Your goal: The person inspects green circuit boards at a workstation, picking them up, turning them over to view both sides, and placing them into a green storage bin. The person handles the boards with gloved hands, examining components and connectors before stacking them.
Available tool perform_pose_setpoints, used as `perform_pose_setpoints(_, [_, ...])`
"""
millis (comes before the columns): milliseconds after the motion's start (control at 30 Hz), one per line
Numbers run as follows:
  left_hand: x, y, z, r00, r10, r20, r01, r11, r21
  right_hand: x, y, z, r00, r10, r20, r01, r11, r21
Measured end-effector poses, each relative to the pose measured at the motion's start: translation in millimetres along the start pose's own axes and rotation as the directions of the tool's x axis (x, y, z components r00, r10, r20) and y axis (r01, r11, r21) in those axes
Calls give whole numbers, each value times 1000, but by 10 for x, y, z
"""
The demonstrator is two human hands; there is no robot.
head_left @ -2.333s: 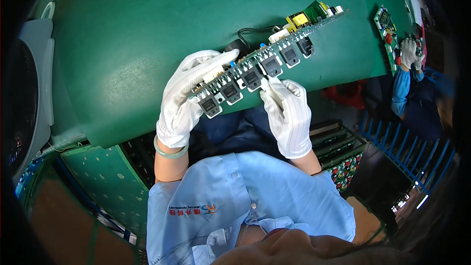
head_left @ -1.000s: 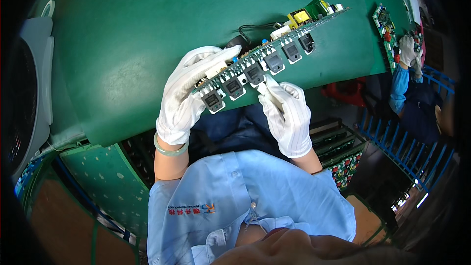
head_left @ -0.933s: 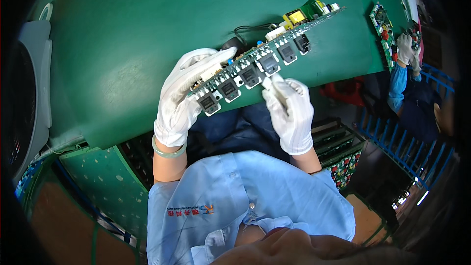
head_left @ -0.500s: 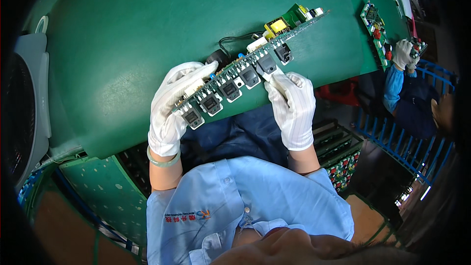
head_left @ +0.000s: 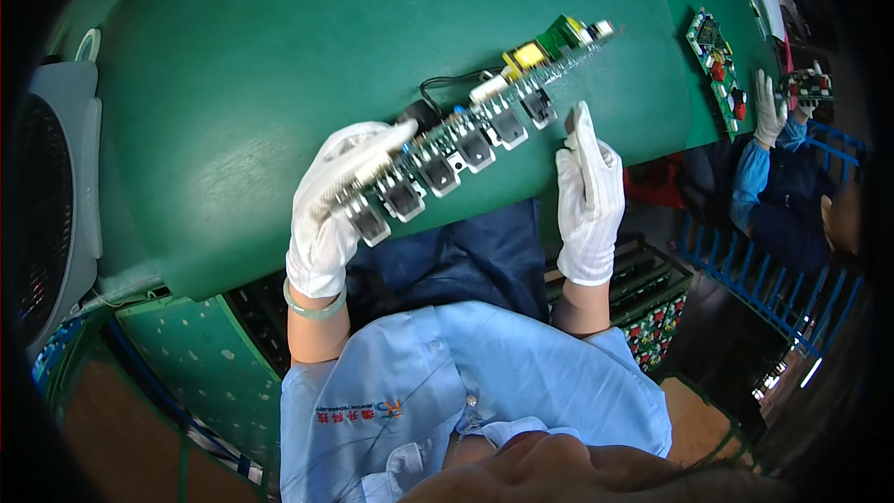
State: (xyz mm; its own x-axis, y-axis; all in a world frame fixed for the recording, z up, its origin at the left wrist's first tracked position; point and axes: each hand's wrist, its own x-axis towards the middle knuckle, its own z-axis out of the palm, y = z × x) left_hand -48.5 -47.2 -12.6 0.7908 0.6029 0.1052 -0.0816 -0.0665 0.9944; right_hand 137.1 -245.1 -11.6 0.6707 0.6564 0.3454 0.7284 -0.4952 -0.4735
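Observation:
A long green circuit board (head_left: 507, 128) slants from near left to far right above the table, seen almost edge-on and slightly smeared by motion. Several black socket-like parts (head_left: 473, 151) line its near side; a yellow-wrapped transformer (head_left: 528, 57) and black wires show on its far side. My left hand (head_left: 326, 200), in a white glove, is closed around the board's left end, thumb along the far side. Apart from the board, to its right, my gloved right hand (head_left: 591, 205) holds nothing I can see, with fingers stretched out.
The green table top (head_left: 251, 65) spreads around the board. A grey-framed fan (head_left: 79, 168) stands at the left edge. Another circuit board (head_left: 717, 70) lies far right, beside a co-worker's gloved hand (head_left: 768, 112). Racked boards (head_left: 643, 326) stand below the table, right of my lap.
My right hand has let go of the board's near side and moved right, its fingers straightening. The board, still in my left hand, has shifted slightly. The co-worker's hands have moved apart.

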Motion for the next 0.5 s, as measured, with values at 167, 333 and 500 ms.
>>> perform_pose_setpoints(167, [2, -79, 20, 953, -251, -173, 200, 943, -266, -154, 5, -189, 990, 140, 20, -141, 984, 110])
perform_pose_setpoints(333, [247, -30, -21, 917, -318, -241, 129, 807, -576, -394, -113, -137, 847, 425, 321, -508, 464, 726])
perform_pose_setpoints(500, [106, 13, -60, 901, -271, -338, -100, 629, -771, -626, -647, 351, 878, -17, 478, -478, -29, 878])
